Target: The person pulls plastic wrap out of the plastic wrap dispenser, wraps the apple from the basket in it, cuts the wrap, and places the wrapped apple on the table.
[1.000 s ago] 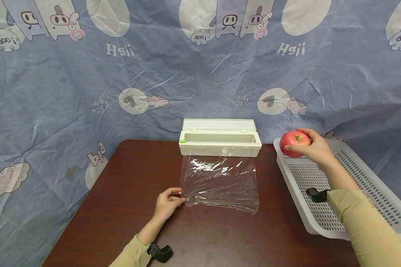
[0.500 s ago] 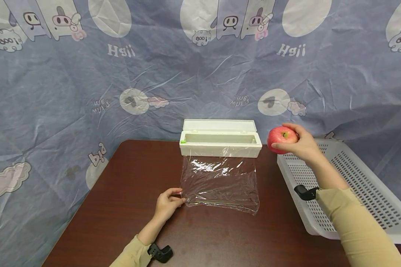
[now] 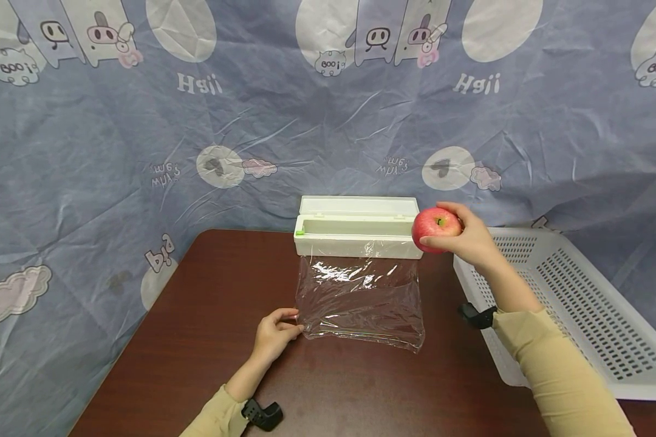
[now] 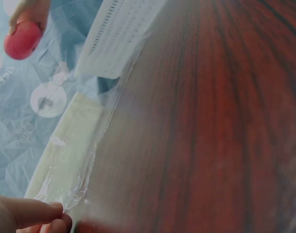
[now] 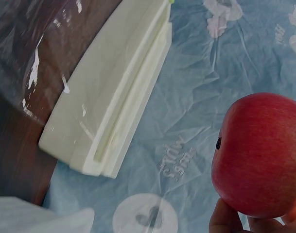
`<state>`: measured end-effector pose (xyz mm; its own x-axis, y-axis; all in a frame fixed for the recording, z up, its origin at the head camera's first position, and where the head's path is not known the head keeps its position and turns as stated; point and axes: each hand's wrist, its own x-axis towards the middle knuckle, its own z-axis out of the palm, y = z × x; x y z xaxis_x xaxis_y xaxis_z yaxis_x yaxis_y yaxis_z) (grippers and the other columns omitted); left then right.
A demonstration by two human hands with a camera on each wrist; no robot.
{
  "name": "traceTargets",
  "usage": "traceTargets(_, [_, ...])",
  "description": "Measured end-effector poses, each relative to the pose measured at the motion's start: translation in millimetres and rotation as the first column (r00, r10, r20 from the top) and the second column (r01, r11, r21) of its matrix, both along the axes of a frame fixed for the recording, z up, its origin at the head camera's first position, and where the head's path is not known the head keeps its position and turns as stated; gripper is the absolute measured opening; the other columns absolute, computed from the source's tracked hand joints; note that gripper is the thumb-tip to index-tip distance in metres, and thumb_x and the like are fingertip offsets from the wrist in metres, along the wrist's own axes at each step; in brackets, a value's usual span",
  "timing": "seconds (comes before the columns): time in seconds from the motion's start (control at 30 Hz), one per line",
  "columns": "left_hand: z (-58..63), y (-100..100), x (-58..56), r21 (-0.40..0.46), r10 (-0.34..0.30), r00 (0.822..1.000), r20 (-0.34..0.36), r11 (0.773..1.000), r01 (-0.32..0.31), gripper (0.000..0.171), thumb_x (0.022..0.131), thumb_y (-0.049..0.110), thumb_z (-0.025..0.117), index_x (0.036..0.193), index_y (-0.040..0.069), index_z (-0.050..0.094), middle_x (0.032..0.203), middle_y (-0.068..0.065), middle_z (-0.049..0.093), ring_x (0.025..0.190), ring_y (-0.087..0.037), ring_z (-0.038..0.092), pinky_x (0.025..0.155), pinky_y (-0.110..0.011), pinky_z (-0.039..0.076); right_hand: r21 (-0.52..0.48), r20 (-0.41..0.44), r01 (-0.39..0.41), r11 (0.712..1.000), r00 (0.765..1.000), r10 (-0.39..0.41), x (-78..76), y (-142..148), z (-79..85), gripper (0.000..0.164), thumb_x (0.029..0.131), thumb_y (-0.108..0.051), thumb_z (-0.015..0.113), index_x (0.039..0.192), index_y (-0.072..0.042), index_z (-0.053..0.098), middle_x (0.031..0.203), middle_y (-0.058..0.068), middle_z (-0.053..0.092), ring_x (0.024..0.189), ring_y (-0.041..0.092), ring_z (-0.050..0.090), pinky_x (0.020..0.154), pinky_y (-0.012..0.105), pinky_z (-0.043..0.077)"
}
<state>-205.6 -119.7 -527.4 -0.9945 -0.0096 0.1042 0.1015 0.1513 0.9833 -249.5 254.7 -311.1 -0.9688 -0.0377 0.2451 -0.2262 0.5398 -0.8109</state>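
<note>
In the head view my right hand [image 3: 472,241] grips a red apple [image 3: 436,229] between thumb and fingers, held up beside the right end of the white cling film box. The apple [image 5: 262,155] fills the right side of the right wrist view, fingers under it. My left hand [image 3: 273,334] pinches the near left corner of a clear sheet of cling film [image 3: 361,297]. That sheet runs from the cling film box [image 3: 355,246], whose lid stands raised at the back. In the left wrist view the film's edge [image 4: 92,160] stretches away from the pinching thumb and finger.
A white perforated plastic basket [image 3: 628,388] stands at the right of the brown wooden table [image 3: 208,291], partly behind my right forearm. A blue-grey printed cloth [image 3: 306,133] hangs behind the table. Black straps with cameras [image 3: 262,414] sit on both wrists.
My right hand has carried the apple leftward, from over the basket's far left corner to the right end of the cling film box. My left hand keeps its pinch on the film, unmoved.
</note>
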Motion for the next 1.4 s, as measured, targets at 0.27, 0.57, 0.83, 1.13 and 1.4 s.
traceTargets(0.27, [-0.7, 0, -0.4, 0.015, -0.003, 1.000, 0.019, 1.000, 0.003, 0.035, 0.073, -0.003, 0.075, 0.106, -0.005, 0.065, 0.098, -0.017, 0.065, 0.066, -0.014, 0.064, 0.055, -0.023, 0.051, -0.043, 0.018, -0.046, 0.998, 0.999, 0.047, 0.6, -19, -2.4, 0.077, 0.074, -0.016, 0.079, 0.140, -0.008, 0.040, 0.125, 0.017, 0.049, 0.101, 0.022, 0.049, 0.079, 0.022, 0.044])
traceTargets(0.57, [1.6, 0, 0.6, 0.008, -0.007, 1.000, 0.012, 1.000, 0.007, 0.036, 0.074, -0.001, 0.076, 0.108, -0.005, 0.064, 0.100, -0.020, 0.064, 0.068, -0.019, 0.065, 0.055, -0.024, 0.052, -0.090, 0.041, -0.095, 0.991, 0.994, 0.099, -0.4, -34, -8.9, 0.079, 0.072, -0.013, 0.081, 0.140, -0.009, 0.040, 0.125, 0.018, 0.050, 0.103, 0.024, 0.049, 0.082, 0.025, 0.044])
traceTargets(0.83, [3.9, 0, 1.5, 0.005, -0.007, 1.000, 0.005, 1.000, 0.007, 0.034, 0.073, -0.004, 0.075, 0.106, -0.006, 0.065, 0.097, -0.018, 0.065, 0.068, -0.016, 0.065, 0.055, -0.024, 0.052, -0.121, 0.045, -0.134, 0.984, 0.989, 0.140, 0.9, -48, -14.8, 0.079, 0.071, -0.012, 0.081, 0.139, -0.009, 0.041, 0.124, 0.018, 0.051, 0.102, 0.026, 0.051, 0.081, 0.025, 0.046])
traceTargets(1.13, [34.3, 4, 16.8, -0.031, -0.040, 0.999, -0.010, 0.999, 0.039, 0.034, 0.077, -0.006, 0.071, 0.108, -0.012, 0.061, 0.101, -0.028, 0.062, 0.071, -0.031, 0.066, 0.056, -0.026, 0.052, -0.144, 0.060, -0.176, 0.974, 0.981, 0.186, 2.4, -59, -25.4, 0.079, 0.071, -0.012, 0.081, 0.139, -0.009, 0.041, 0.124, 0.017, 0.050, 0.101, 0.027, 0.051, 0.081, 0.027, 0.047])
traceTargets(1.4, [34.9, 4, 16.8, -0.021, -0.038, 0.999, -0.018, 0.999, 0.038, 0.033, 0.076, -0.008, 0.070, 0.107, -0.013, 0.061, 0.101, -0.029, 0.062, 0.071, -0.029, 0.066, 0.056, -0.027, 0.053, -0.143, 0.052, -0.204, 0.968, 0.976, 0.213, 1.2, -65, -39.5, 0.078, 0.070, -0.011, 0.082, 0.138, -0.009, 0.043, 0.125, 0.017, 0.050, 0.102, 0.029, 0.051, 0.082, 0.031, 0.048])
